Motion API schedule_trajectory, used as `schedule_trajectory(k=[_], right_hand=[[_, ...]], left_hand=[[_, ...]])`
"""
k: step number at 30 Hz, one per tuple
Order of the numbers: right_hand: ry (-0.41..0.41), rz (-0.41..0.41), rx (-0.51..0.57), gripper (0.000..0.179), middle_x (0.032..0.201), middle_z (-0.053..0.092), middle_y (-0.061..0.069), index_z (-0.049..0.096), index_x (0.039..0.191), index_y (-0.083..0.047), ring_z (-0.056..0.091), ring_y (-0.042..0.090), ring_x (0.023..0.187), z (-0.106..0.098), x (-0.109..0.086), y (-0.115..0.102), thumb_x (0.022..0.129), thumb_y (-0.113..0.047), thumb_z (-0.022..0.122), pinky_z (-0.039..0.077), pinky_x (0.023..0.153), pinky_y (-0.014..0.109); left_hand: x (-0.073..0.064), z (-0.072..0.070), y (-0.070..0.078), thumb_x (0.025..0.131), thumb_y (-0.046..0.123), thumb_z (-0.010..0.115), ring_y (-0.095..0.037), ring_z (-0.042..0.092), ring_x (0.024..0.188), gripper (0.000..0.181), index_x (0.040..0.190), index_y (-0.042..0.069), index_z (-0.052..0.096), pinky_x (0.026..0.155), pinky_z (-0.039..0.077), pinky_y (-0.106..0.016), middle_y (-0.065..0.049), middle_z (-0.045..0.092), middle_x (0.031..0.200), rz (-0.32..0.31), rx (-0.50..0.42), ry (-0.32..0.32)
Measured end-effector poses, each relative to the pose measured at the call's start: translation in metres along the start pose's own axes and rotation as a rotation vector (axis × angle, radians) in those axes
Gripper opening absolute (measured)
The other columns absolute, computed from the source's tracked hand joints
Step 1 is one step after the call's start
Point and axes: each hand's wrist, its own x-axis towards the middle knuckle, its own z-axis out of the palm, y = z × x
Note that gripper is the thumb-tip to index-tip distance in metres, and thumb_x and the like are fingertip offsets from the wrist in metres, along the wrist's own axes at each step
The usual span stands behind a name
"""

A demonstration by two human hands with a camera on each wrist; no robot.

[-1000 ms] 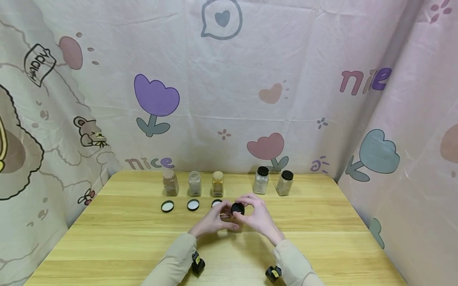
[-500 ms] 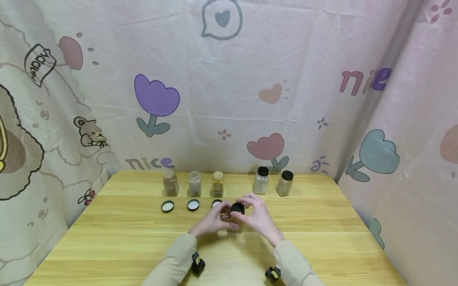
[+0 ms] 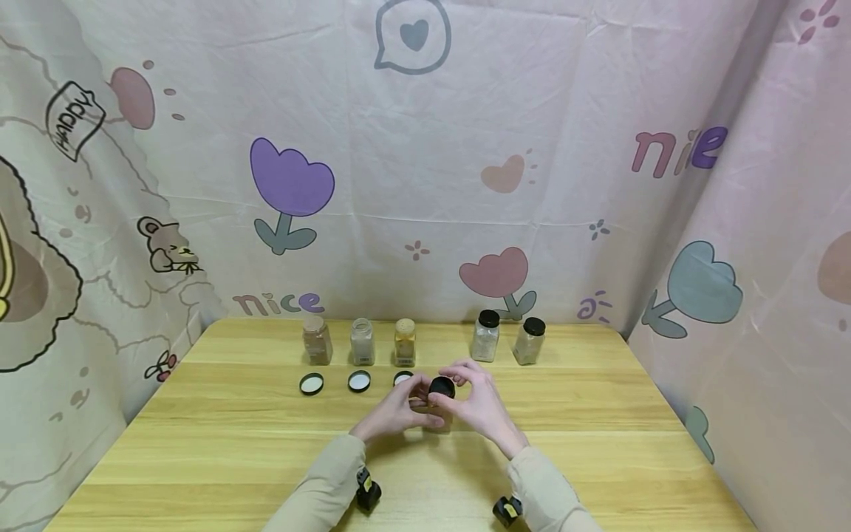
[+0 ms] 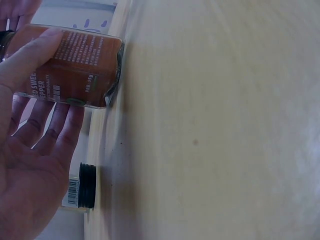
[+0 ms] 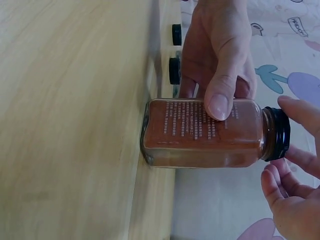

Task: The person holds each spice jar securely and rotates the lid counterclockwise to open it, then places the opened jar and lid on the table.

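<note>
A square glass jar of reddish-brown ground pepper (image 5: 200,145) stands upright on the table between my hands. Its label, partly readable in the left wrist view, includes "SWEET" and "PEPPER". My left hand (image 3: 399,410) grips the jar's body, its thumb (image 4: 35,52) across one face and the fingers behind. At the top, my right hand (image 3: 484,405) holds the black lid (image 3: 442,387) between thumb and fingers. The lid sits at the jar's neck (image 5: 268,134). Past the left hand, one upturned lid (image 3: 402,377) is partly hidden.
At the back left stand three lidless jars: a brownish one (image 3: 317,341), a whitish one (image 3: 362,343) and a yellow one (image 3: 405,344). Two upturned lids (image 3: 311,383) (image 3: 359,381) lie before them. Two black-capped jars (image 3: 486,336) (image 3: 530,341) stand back right. A printed curtain (image 3: 425,148) encloses the table.
My right thumb has shifted slightly left along the near edge of the black lid. The left hand and the jar stay in place.
</note>
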Motion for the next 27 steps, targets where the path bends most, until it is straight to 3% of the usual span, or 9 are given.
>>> schedule_trajectory(k=[7,16,27], right_hand=[[0.007,-0.013,-0.01,0.033,0.101,0.069,0.0,0.076,0.104,-0.009,0.059,0.013,0.088,0.0003,0.0004,0.0006,0.074,-0.016,0.089,0.049,0.08,0.021],[-0.038,-0.074,-0.019,0.032,0.109,0.07,0.006,0.074,0.11,-0.002,0.065,0.021,0.096,-0.0015,-0.0001,-0.0008,0.08,-0.01,0.08,0.058,0.087,0.038],[0.026,-0.003,-0.007,0.035,0.104,0.07,0.001,0.077,0.104,-0.009,0.06,0.014,0.089,0.0007,0.0003,0.0008,0.073,-0.018,0.091,0.055,0.081,0.034]], left_hand=[[0.0002,-0.0001,0.0001,0.082,0.01,0.084,-0.015,0.063,0.104,0.046,0.117,0.0,0.056,0.096,0.055,-0.019,-0.015,0.064,0.117,0.001,0.013,0.006],[0.0001,-0.0005,0.0005,0.082,0.011,0.084,-0.013,0.064,0.102,0.047,0.118,0.0,0.056,0.095,0.055,-0.018,-0.016,0.065,0.116,0.011,0.027,0.0],[0.0006,-0.0001,-0.0008,0.081,0.009,0.084,-0.017,0.063,0.106,0.047,0.118,-0.001,0.055,0.099,0.056,-0.023,-0.016,0.064,0.118,-0.005,0.003,0.004]])
